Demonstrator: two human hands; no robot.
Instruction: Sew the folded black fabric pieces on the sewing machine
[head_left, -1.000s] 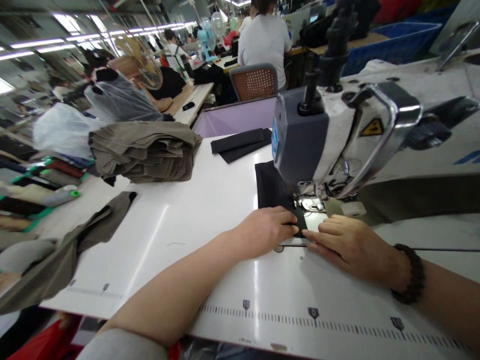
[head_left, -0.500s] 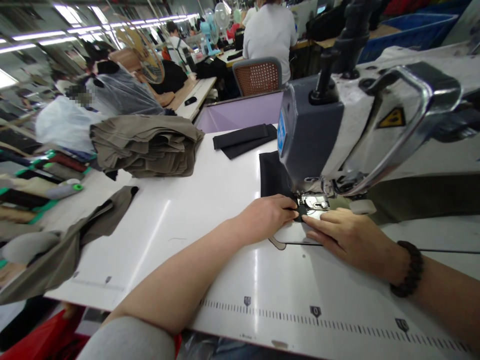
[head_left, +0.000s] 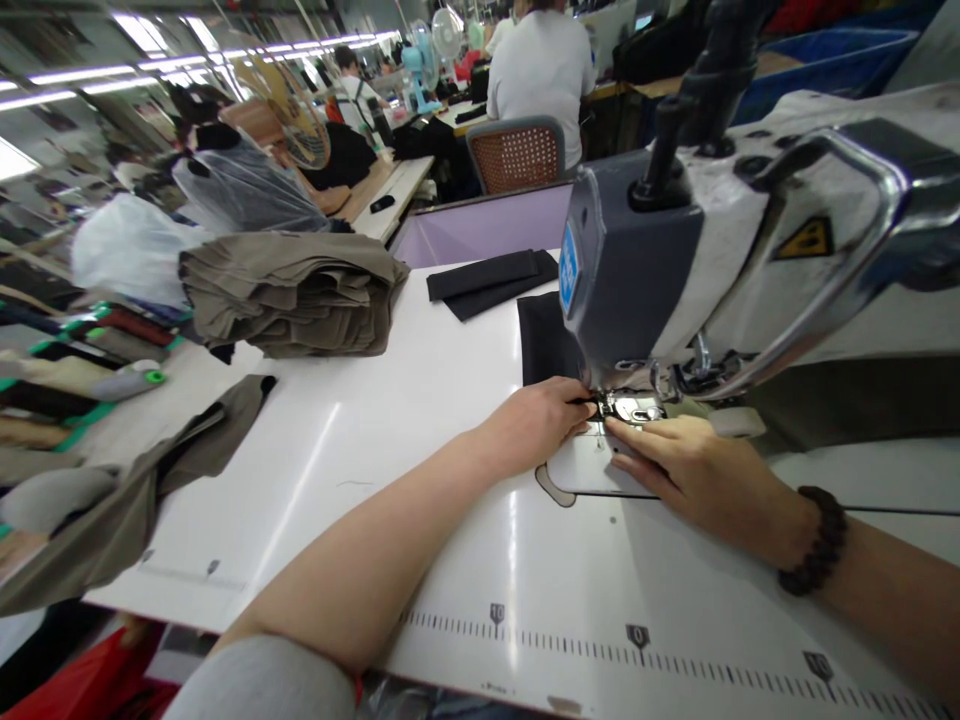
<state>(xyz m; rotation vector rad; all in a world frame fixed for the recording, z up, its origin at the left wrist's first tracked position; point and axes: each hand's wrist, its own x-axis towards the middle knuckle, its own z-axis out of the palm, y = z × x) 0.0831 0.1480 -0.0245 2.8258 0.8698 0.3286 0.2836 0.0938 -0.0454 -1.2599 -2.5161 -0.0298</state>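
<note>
A sewing machine stands at the right, its needle area low over a shiny metal plate. Black fabric lies behind and left of the needle area. My left hand presses the near part of that fabric, fingers bent together beside the presser foot. My right hand rests at the plate's right side, fingers spread, with the fingertips close to the foot and touching the fabric's edge or the plate; which one is unclear.
Folded black pieces lie behind on the white table. A stack of brown fabric sits at the back left, with thread cones beyond the left edge. A person sits ahead near a chair.
The black fabric under my fingertips has moved away from me, baring more of the plate. My left hand has followed it slightly forward. The view has shifted a little.
</note>
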